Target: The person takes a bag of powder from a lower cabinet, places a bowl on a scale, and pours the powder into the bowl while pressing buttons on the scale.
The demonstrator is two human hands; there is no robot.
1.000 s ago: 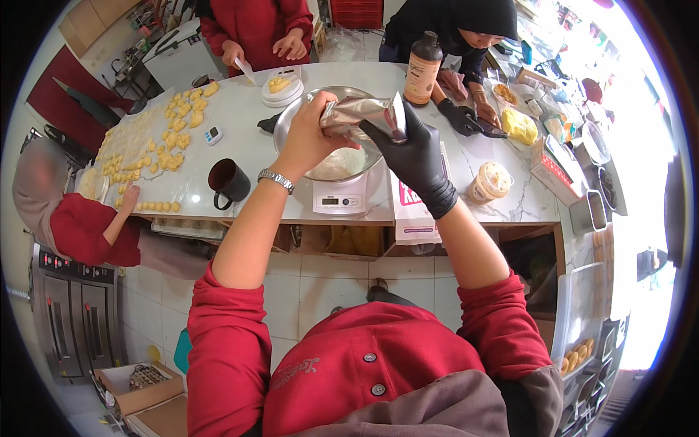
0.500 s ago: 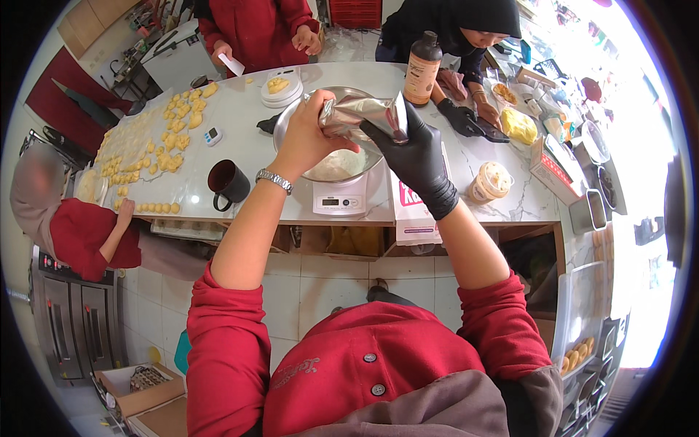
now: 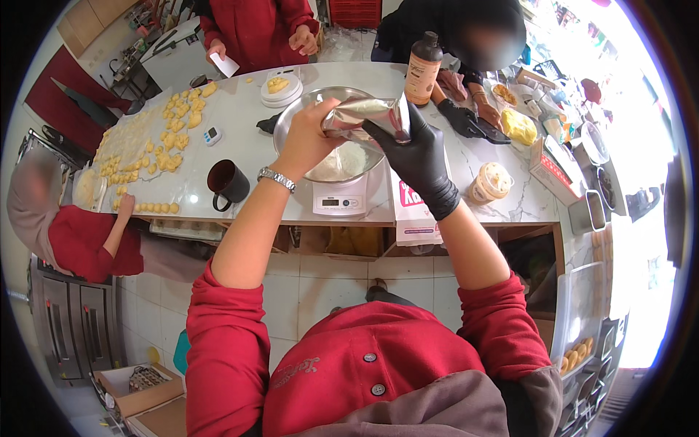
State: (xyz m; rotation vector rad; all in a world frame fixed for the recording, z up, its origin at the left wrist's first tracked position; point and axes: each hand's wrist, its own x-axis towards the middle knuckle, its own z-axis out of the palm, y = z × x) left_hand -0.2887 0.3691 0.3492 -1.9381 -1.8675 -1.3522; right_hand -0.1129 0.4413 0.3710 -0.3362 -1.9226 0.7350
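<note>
A shiny silver foil pouch [image 3: 368, 116] is held sideways above a wide metal bowl [image 3: 289, 149]. My bare left hand [image 3: 312, 135] closes round the pouch's left end. In a black glove, my right hand [image 3: 413, 149] grips its right end. Pale powder [image 3: 342, 162] lies in the bowl, which stands on a white kitchen scale [image 3: 339, 198]. The pouch and my hands hide part of the bowl. Just right of the scale, a pink and white packet [image 3: 416, 207] hangs over the table's front edge.
A dark mug [image 3: 228, 183] and small timer [image 3: 212, 136] stand left; dough pieces [image 3: 171, 142] lie beyond. A brown bottle [image 3: 422, 69] and lidded tub [image 3: 491, 182] stand right. Co-workers stand at the far side and far left; one's black-gloved hand [image 3: 460, 120] is behind the bottle.
My hands and the pouch have shifted very slightly to the right, still above the bowl. The powder surface looks a little different. At the far right, the co-worker's head has moved slightly.
</note>
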